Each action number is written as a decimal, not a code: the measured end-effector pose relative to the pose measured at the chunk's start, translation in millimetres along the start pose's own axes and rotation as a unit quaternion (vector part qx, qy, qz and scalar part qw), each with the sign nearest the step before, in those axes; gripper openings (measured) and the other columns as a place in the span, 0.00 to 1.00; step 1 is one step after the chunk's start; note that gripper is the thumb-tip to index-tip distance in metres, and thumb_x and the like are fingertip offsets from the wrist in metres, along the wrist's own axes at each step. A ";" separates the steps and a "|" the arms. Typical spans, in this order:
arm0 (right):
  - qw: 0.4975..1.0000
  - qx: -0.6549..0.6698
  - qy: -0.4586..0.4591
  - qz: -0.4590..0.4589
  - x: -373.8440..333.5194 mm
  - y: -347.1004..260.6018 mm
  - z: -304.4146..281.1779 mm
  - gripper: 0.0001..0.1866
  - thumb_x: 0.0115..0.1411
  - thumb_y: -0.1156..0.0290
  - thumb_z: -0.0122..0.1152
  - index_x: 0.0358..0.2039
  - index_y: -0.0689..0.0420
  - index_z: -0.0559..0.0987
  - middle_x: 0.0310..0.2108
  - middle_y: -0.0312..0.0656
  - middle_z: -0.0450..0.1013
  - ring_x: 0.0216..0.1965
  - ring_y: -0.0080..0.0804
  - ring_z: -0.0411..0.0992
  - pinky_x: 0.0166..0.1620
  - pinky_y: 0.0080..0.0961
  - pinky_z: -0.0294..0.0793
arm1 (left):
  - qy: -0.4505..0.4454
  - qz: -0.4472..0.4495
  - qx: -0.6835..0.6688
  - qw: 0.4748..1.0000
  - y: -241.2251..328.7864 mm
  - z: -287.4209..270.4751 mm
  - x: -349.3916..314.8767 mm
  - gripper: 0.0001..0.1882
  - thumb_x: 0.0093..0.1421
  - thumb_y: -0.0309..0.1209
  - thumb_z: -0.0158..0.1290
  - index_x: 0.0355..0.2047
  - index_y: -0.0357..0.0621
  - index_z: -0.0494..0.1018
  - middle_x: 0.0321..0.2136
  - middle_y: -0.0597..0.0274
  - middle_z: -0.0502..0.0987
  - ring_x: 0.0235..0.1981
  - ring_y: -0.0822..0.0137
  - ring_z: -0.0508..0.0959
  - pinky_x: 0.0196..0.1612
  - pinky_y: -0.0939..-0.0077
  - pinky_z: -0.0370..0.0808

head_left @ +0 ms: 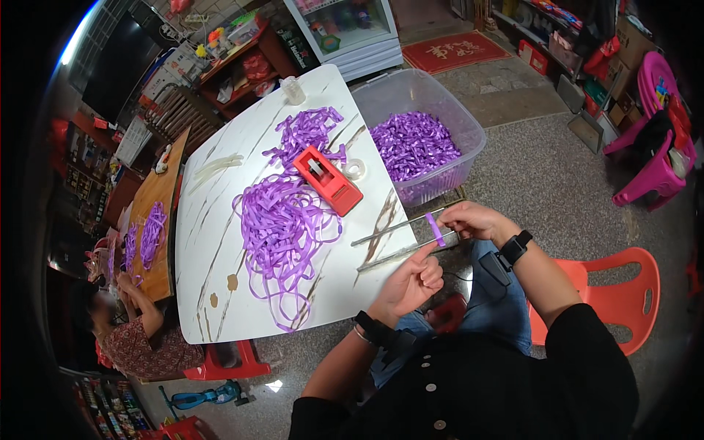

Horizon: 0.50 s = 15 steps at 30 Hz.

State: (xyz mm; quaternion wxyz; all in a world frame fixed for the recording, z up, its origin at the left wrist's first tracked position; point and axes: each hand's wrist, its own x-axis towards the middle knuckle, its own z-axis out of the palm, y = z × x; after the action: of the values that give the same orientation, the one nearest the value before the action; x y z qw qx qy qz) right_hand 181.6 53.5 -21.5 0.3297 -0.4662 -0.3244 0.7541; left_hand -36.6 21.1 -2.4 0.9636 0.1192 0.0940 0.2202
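A short purple ribbon [435, 230] spans the gap between two thin metal rods [392, 232] that stick out over the table's right edge. My right hand [473, 220] is closed, with thumb and fingers pinched at the ribbon's upper end beside the far rod. From below, my left hand [413, 281] reaches its stretched index finger to the ribbon's lower end, near the closer rod; its other fingers curl loosely with nothing visible in them. A big tangle of purple ribbon loops [282, 227] lies on the white marbled table [213, 257]. Behind it is a smaller purple pile [308, 132].
A red tape dispenser [328, 180] and a clear tape roll [354, 169] lie beside the ribbons. A clear plastic tub [473, 139] full of purple ribbon pieces stands right of the table. An orange chair [623, 293] is at my right. Another person [147, 337] sits far left.
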 end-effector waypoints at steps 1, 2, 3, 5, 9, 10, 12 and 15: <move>1.000 0.000 0.000 0.000 -3.3 -5.8 1.3 0.10 0.54 0.63 0.54 0.30 0.56 0.77 0.14 0.22 0.57 0.13 0.09 0.50 0.15 0.08 0.45 | -0.001 -0.001 -0.003 1.000 0.2 -0.4 0.0 0.24 0.53 0.25 0.38 0.53 0.47 0.57 0.17 0.68 0.54 0.21 0.74 0.55 0.29 0.81 0.56; 1.000 0.008 0.001 0.015 -7.0 -11.5 2.4 0.12 0.53 0.62 0.54 0.30 0.57 0.77 0.14 0.22 0.57 0.13 0.09 0.50 0.14 0.09 0.45 | -0.003 -0.003 -0.006 1.000 0.2 -0.6 0.2 0.25 0.53 0.24 0.38 0.53 0.47 0.57 0.17 0.68 0.54 0.21 0.74 0.55 0.29 0.81 0.56; 0.999 0.017 0.002 0.031 -10.4 -15.4 3.8 0.13 0.53 0.60 0.54 0.30 0.57 0.77 0.14 0.22 0.57 0.13 0.10 0.50 0.14 0.09 0.44 | -0.004 -0.003 -0.006 1.000 0.1 -0.9 0.4 0.25 0.53 0.24 0.38 0.53 0.47 0.57 0.17 0.68 0.54 0.21 0.74 0.55 0.29 0.81 0.56; 0.999 0.002 0.018 0.031 -14.9 -20.9 9.1 0.13 0.53 0.60 0.54 0.29 0.56 0.77 0.14 0.22 0.57 0.12 0.10 0.50 0.14 0.09 0.44 | -0.010 -0.001 -0.008 1.000 0.0 -1.3 0.4 0.25 0.53 0.24 0.38 0.54 0.47 0.57 0.17 0.68 0.54 0.21 0.74 0.55 0.29 0.82 0.55; 0.991 -0.127 0.035 -0.009 -12.8 -18.2 10.8 0.11 0.53 0.59 0.55 0.28 0.53 0.78 0.13 0.22 0.58 0.12 0.10 0.50 0.14 0.10 0.44 | -0.007 0.003 -0.010 1.000 1.2 -1.9 -1.1 0.25 0.53 0.24 0.38 0.54 0.47 0.57 0.17 0.68 0.54 0.21 0.73 0.56 0.29 0.82 0.56; 0.991 -0.128 0.033 -0.009 -10.4 -15.5 9.5 0.11 0.53 0.59 0.55 0.28 0.53 0.78 0.13 0.22 0.58 0.12 0.10 0.50 0.14 0.10 0.44 | -0.006 0.001 -0.009 1.000 1.1 -1.2 -1.3 0.25 0.53 0.24 0.38 0.54 0.47 0.57 0.17 0.67 0.54 0.21 0.73 0.56 0.29 0.81 0.56; 0.991 -0.129 0.031 -0.028 -4.7 -7.2 3.2 0.10 0.53 0.59 0.56 0.26 0.50 0.77 0.13 0.22 0.59 0.12 0.10 0.50 0.14 0.10 0.44 | -0.006 0.000 -0.008 1.000 0.9 -0.5 -0.8 0.25 0.53 0.24 0.38 0.54 0.47 0.57 0.17 0.67 0.54 0.21 0.73 0.56 0.29 0.81 0.56; 0.997 -0.060 -0.010 -0.038 11.1 14.5 -10.8 0.08 0.53 0.62 0.56 0.28 0.52 0.76 0.15 0.23 0.61 0.12 0.10 0.50 0.14 0.10 0.45 | -0.011 -0.001 -0.009 1.000 0.7 -1.3 -0.6 0.25 0.53 0.24 0.38 0.54 0.47 0.57 0.17 0.67 0.55 0.21 0.73 0.56 0.30 0.81 0.56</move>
State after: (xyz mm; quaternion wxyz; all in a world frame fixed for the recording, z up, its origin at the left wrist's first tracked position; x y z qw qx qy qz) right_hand 184.8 56.1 -42.4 0.3263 -0.4647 -0.3896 0.7251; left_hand -37.7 21.7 -3.4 0.9658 0.1127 0.0818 0.2186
